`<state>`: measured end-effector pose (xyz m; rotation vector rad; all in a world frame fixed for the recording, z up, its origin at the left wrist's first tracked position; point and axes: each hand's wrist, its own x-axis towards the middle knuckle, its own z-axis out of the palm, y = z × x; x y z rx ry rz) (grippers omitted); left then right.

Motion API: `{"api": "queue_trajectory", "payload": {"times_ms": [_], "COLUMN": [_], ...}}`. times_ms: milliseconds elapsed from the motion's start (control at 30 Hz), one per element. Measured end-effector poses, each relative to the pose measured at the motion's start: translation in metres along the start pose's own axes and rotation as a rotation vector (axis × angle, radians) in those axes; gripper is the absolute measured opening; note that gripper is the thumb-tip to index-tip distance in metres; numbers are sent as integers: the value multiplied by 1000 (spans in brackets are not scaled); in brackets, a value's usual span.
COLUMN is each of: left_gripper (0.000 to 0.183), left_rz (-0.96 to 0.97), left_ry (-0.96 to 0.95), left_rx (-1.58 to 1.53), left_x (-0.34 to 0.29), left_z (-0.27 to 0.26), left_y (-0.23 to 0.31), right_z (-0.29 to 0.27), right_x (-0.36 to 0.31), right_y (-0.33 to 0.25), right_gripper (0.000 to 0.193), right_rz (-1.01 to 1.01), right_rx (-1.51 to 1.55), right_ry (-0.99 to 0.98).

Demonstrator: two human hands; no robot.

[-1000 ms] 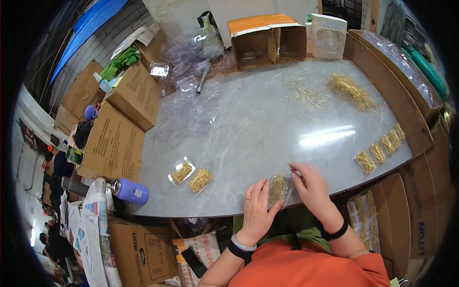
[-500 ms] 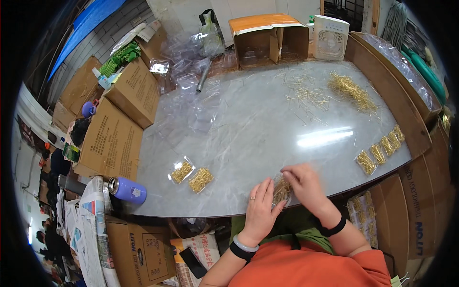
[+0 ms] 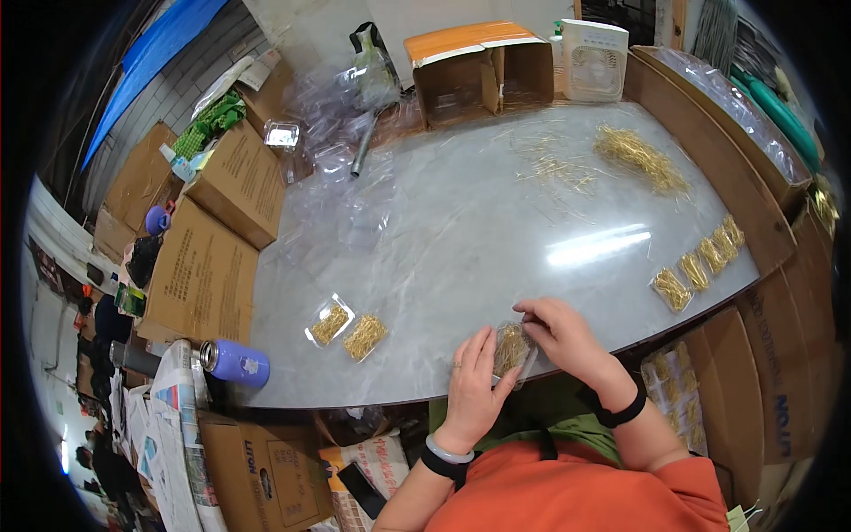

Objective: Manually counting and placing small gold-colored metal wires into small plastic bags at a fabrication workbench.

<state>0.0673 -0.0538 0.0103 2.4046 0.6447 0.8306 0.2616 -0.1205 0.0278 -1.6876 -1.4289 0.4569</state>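
At the near edge of the glossy grey table (image 3: pixel 461 230), both hands close on one small clear plastic packet (image 3: pixel 512 350) filled with thin gold pins: the left hand (image 3: pixel 472 390) lies flat against its left side, the right hand (image 3: pixel 563 337) curls over its top and right, fingers pinched on the film. Two more filled packets (image 3: pixel 347 330) lie side by side to the left, one in a clear tray. Five packets (image 3: pixel 700 266) sit in a row at the right edge. Two loose heaps of gold pins (image 3: pixel 638 155) lie far across, wiry and tangled. One purple flask (image 3: pixel 235 362) lies beside stacked cardboard boxes (image 3: pixel 199 279).
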Motion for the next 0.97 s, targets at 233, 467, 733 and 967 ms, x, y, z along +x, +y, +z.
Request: {"api": "queue_trajectory", "payload": {"times_ms": [233,467,733,967], "left_gripper": [63,62,45,43], "left_rz": [9,4,-20,-25], "left_ry": [-27,5,68,75], "left_rx": [43,22,20,12], "left_x": [1,-1,-8,-10], "left_z": [-4,-1,0,1], "left_y": [2,-1,-5,-6], "right_z": [-7,5,11,11], "right_x": [4,-19,-28,-31], "right_y": [-10,-22,-11,-13], "right_gripper": [25,30,33,38], "right_rz": [-33,-222,-271,-224], "right_rx": [-8,-216,-188,-172], "right_ry": [140,196,119,156]}}
